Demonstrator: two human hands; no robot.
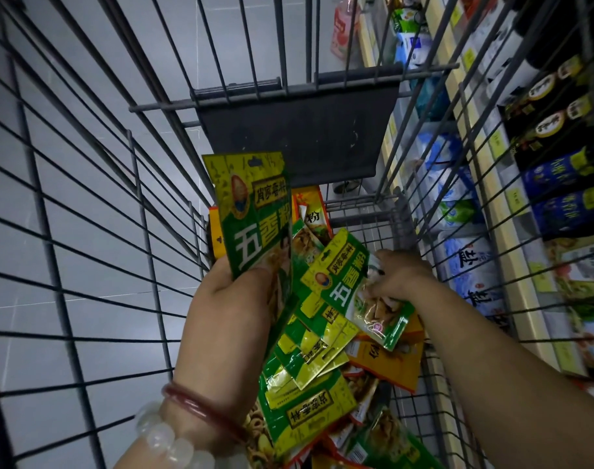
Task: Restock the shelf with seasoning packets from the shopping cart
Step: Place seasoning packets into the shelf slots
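Head cam: left hand [227, 299] grips green packets [255, 211], right hand [402, 275] pinches another packet [353, 286]; cart wires [458, 184] screen shelf [512, 204].

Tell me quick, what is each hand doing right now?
Left hand: grips an upright stack of green packets.
Right hand: pinches one green packet above the cart's pile.

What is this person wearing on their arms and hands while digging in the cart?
Both forearms are bare, with no sleeves or gloves in view. The left wrist carries a thin dark red bangle and, below it, a bracelet of chunky milky-white beads. The right hand and its forearm show no jewellery.
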